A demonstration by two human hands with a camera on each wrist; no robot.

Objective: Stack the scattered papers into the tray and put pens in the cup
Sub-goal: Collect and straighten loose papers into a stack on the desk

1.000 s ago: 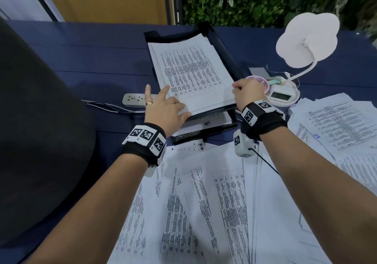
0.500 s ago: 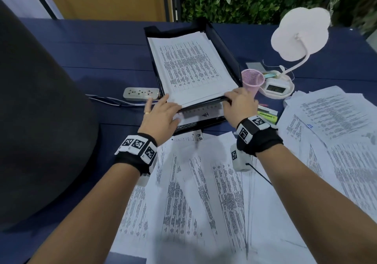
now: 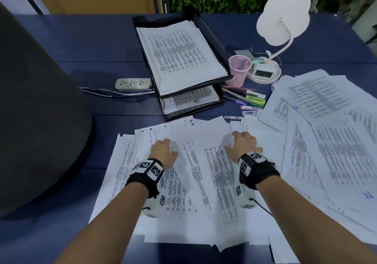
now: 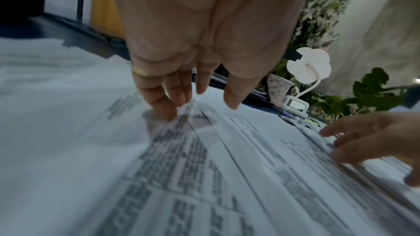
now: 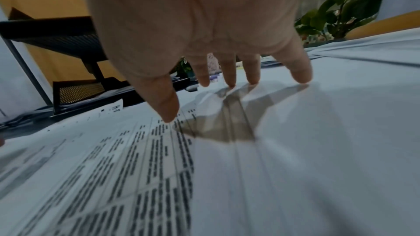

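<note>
Papers [image 3: 195, 174], printed with tables, lie fanned and overlapping under both hands' spread, empty grips.

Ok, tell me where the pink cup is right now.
In the head view the pink cup stands right of the black tray, beside the white lamp base, with pens lying just in front.

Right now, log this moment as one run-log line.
left hand: open, on loose papers | right hand: open, same | tray: stacked | pink cup: penless
</note>
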